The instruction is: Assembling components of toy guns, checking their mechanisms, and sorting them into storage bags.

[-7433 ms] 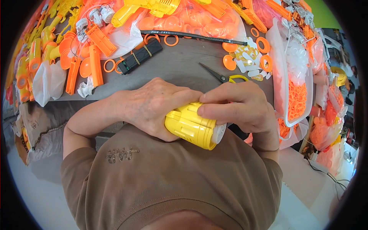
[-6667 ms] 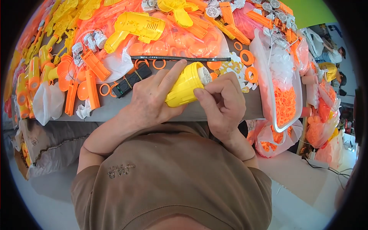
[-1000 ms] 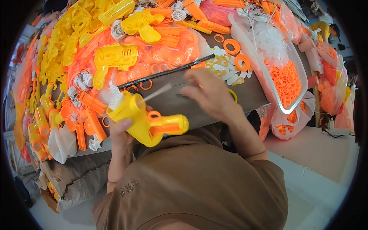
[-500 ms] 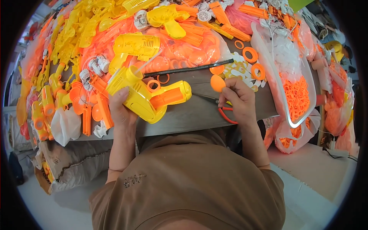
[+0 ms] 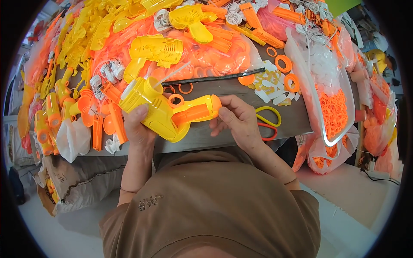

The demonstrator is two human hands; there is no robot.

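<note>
My left hand [image 5: 140,122] is closed around the body of a yellow toy gun [image 5: 161,122], which lies tilted above the table's near edge. An orange battery-cover-like strip [image 5: 191,115] is set in its handle, which points right. At the handle's end an orange disc [image 5: 216,103] shows, edge-on. The fingers of my right hand [image 5: 238,120] are closed on that disc, thumb and forefinger against it; the other fingers curl below. Behind the handle an orange ring [image 5: 176,100] is partly covered. Scissors [image 5: 269,122] with yellow and red handle loops rest right of my right hand.
Another yellow gun shell [image 5: 152,53] rests against a clear bag of orange parts [image 5: 215,58]. Orange rings [image 5: 283,63] and flat white and gold pieces [image 5: 271,81] lie at the right. Beyond stands a white bin [image 5: 320,112] of small orange parts. Yellow shells [image 5: 81,38] pile up far left.
My right hand has moved left and down, bringing the orange disc from beside the scissors to the end of the gun's handle. The gun has shifted slightly right; the scissors' handles are now uncovered.
</note>
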